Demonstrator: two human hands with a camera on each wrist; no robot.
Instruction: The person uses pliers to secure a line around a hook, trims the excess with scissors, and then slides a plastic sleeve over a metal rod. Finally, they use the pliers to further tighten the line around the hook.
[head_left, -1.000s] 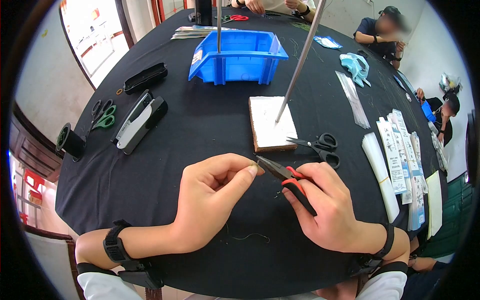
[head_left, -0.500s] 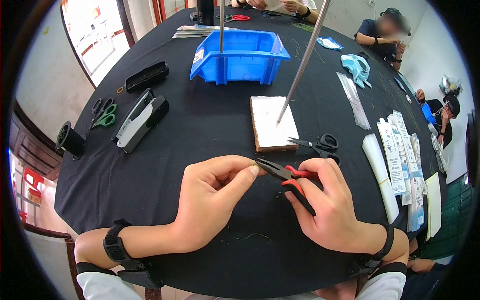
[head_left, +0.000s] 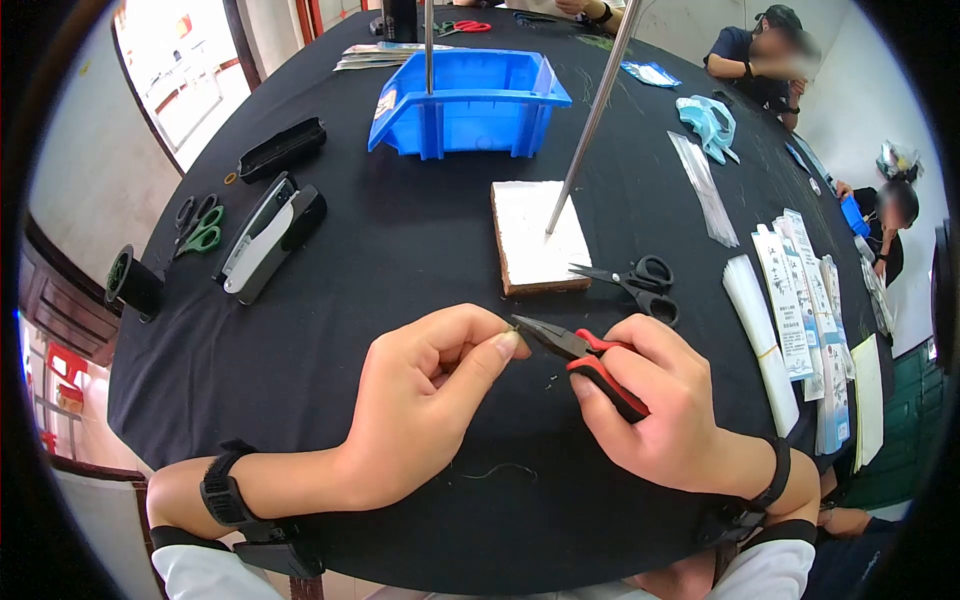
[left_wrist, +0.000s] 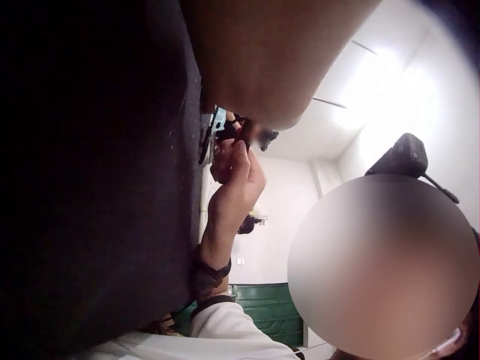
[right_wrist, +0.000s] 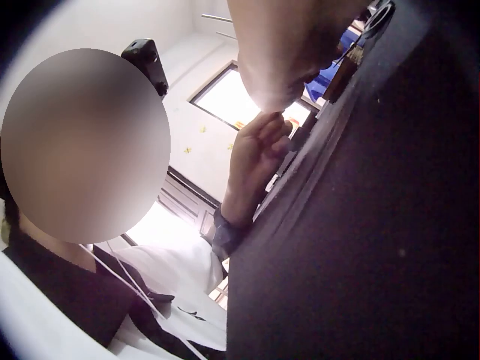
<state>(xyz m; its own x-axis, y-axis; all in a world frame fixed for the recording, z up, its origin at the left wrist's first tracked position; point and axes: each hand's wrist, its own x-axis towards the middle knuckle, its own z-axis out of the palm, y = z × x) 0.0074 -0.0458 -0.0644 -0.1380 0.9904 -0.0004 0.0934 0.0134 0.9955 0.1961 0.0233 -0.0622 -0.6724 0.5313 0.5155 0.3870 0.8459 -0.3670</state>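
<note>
In the head view my left hand (head_left: 425, 405) pinches something tiny between thumb and index fingertip; I cannot tell what it is. My right hand (head_left: 660, 405) holds needle-nose pliers (head_left: 562, 341) with red and black handles, its fingers around the grips. The plier tips point left, right at the left fingertips. Below the hands a thin curled thread (head_left: 500, 469) lies on the black cloth. Both wrist views look along the table, and there the tiny thing is hidden.
Beyond the hands stands a white-topped block (head_left: 543, 240) with a metal rod, black scissors (head_left: 640, 282) beside it. A blue bin (head_left: 480, 125) is behind. Leftward lie a stapler (head_left: 268, 240), green-handled scissors (head_left: 203, 232) and a spool (head_left: 133, 283); rightward, printed packets (head_left: 785, 300).
The head view has shifted a little, so the table things sit slightly higher and further left. The pliers' lower handle shows more below the right fingers; their tips stay by the left fingertips.
</note>
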